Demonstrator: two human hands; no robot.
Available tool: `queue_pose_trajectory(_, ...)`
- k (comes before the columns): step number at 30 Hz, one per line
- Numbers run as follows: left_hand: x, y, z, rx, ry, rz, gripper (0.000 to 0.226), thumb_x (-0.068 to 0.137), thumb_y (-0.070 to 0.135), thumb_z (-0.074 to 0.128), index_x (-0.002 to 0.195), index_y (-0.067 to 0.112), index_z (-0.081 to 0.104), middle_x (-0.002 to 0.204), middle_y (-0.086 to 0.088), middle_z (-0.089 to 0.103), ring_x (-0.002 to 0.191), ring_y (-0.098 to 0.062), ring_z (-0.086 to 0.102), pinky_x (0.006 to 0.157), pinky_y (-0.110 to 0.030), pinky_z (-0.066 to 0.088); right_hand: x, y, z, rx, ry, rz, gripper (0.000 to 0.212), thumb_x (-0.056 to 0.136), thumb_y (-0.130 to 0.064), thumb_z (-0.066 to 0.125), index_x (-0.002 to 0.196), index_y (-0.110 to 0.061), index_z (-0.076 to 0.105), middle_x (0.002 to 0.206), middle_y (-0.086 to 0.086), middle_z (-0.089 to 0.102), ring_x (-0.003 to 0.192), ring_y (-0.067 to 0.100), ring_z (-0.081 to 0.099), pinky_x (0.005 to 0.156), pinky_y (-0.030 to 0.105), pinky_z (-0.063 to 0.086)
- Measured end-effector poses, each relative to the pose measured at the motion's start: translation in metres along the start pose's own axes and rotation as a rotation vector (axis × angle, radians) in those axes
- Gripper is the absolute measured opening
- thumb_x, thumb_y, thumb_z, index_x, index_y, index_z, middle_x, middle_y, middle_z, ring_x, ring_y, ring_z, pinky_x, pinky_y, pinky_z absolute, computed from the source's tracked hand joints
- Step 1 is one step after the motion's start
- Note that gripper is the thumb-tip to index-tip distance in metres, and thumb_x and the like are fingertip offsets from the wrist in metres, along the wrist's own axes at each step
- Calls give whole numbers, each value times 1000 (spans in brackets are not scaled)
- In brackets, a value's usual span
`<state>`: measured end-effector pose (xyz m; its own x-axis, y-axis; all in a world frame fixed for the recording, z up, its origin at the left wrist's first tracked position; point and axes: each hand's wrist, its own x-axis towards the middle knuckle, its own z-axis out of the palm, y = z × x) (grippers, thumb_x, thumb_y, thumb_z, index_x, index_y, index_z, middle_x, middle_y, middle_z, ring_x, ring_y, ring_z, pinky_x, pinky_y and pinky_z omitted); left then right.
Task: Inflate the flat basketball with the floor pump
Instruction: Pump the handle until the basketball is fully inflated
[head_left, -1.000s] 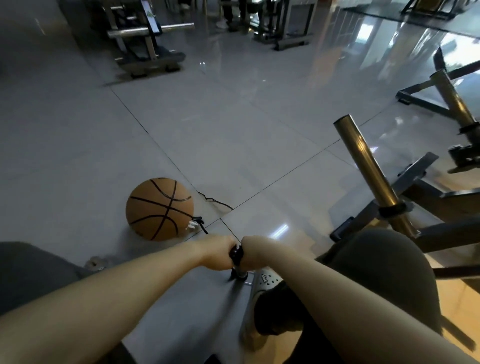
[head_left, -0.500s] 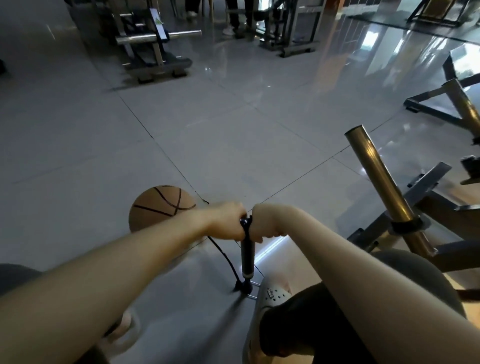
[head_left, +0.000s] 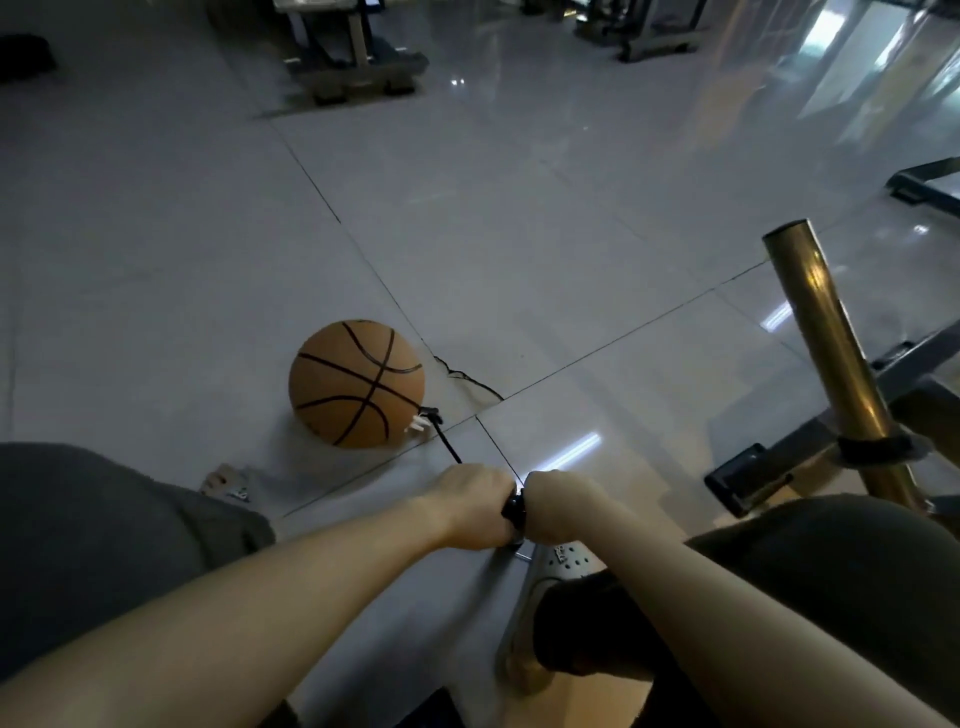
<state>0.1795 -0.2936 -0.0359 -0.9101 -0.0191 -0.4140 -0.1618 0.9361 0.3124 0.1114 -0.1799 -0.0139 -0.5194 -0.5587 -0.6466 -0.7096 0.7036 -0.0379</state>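
The basketball (head_left: 356, 383) rests on the tiled floor (head_left: 519, 234), above and left of the pump handle (head_left: 513, 506); it looks fairly round, though how firm it is cannot be told from here; the connector (head_left: 423, 418) meets the ball's lower right side, and the thin black hose (head_left: 448, 446) runs from there down towards the handle; the left hand (head_left: 470, 506) wraps the handle's left end, its grip closed round it; the right hand (head_left: 558, 506) does likewise on the handle's right end, its knuckles nearly touching the other's; the handle sits low, so I judge this the bottom of a stroke; a grey clog (head_left: 563, 564) just below and right of the handle seems to pin the pump's foot, though the base is mostly hidden. To pump well: draw the handle straight up to full height; press straight down with even weight through both arms; hold the foot firm so the pump cannot tip; watch that the hose does not tug the connector loose; the brass-coloured bar (head_left: 826, 353) stands well right of the handle, apart from the arms.
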Motion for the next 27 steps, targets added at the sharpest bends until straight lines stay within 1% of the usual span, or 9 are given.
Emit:
queue_pose_trajectory(1, -10, -1, 4, -2, -5, -8, 17, 77, 33, 63, 83, 18, 65, 83, -5, 68, 75, -30, 62, 58, -28, 39, -3, -7, 6, 3, -8, -5, 28, 88, -23, 55, 68, -16, 36, 84, 3, 58, 94, 31, 63, 74, 32, 45)
queue_pose_trajectory(3, -27, -5, 8, -27, -33, -18, 15, 78, 31, 61, 82, 17, 64, 80, -5, 67, 73, -28, 62, 57, -29, 43, -10, -19, 12, 8, -10, -14, 20, 87, -22, 56, 73, -16, 44, 101, 7, 66, 97, 31, 65, 78, 33, 48)
queue_pose_trajectory(5, -38, -7, 1, -34, -77, -15, 16, 80, 30, 57, 84, 16, 64, 82, -4, 67, 76, -29, 64, 60, -31, 49, -17, -27, 9, 10, -35, -39, 15, 88, -20, 56, 77, -13, 48, 107, 11, 68, 90, 31, 63, 76, 33, 48)
queue_pose_trajectory(9, -47, 3, -37, -14, -90, 27, 12, 84, 24, 58, 73, 20, 55, 72, -1, 60, 67, -25, 59, 54, -31, 42, -34, -23, -25, 5, -80, -64, 19, 83, -18, 68, 68, -10, 58, 64, 5, 57, 59, 25, 54, 55, 27, 44)
queue_pose_trajectory(12, -42, 13, -94, -69, -115, 58, 16, 87, 18, 62, 73, 22, 56, 68, 2, 57, 59, -14, 53, 52, -27, 37, -49, -10, -81, 147, -101, -45, 18, 79, -11, 68, 64, -6, 58, 54, 5, 49, 41, 19, 42, 43, 24, 37)
queue_pose_trajectory(15, -32, 18, -151, -78, -74, 65, 12, 83, 11, 66, 74, 18, 62, 64, 2, 57, 55, -13, 52, 50, -25, 39, -57, 4, -133, 220, -39, -44, 10, 81, -11, 66, 82, -1, 65, 56, 5, 50, 43, 19, 41, 45, 26, 37)
queue_pose_trajectory(17, -18, 15, -160, -67, -33, 53, 9, 80, 13, 67, 73, 17, 64, 65, 0, 58, 54, -14, 52, 49, -26, 40, -50, 8, -146, 235, -13, -32, 7, 79, -8, 65, 78, -3, 62, 54, 6, 49, 41, 20, 40, 44, 25, 36)
queue_pose_trajectory(22, 17, -6, -98, -40, 98, 46, 12, 75, 27, 66, 69, 16, 63, 64, -1, 63, 56, -19, 58, 49, -29, 44, -5, 7, -103, 104, -7, 11, 21, 74, -6, 62, 59, -10, 49, 49, 2, 49, 47, 19, 44, 47, 24, 37)
queue_pose_trajectory(27, 35, -25, -39, -62, 58, -9, 15, 78, 28, 63, 68, 20, 57, 66, 1, 61, 60, -20, 58, 46, -24, 32, 38, 9, -53, 32, -11, -16, 23, 86, -15, 58, 66, -15, 47, 64, 0, 50, 60, 17, 48, 60, 27, 43)
